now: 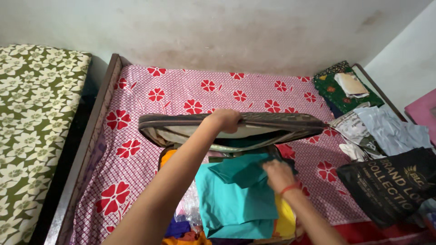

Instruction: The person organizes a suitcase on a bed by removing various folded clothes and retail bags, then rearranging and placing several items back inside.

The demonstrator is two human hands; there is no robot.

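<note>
An open suitcase lies on the bed, and my left hand (223,119) grips the edge of its brown lid (272,121), holding it half raised. My right hand (278,174), with a red thread at the wrist, rests on folded teal cloth (231,199) on top of the clothes inside the case. Beside the teal piece lie a yellow garment (286,220), an orange one (167,156) and a blue one (177,227). Most of the case's body is hidden under the clothes and my arms.
The bed carries a pink checked sheet with red flowers (136,113) in a wooden frame (97,113). At the right lie a black bag (393,183), pale clothes (390,129) and a green patterned cloth (345,88). A green floral mattress (32,118) lies left.
</note>
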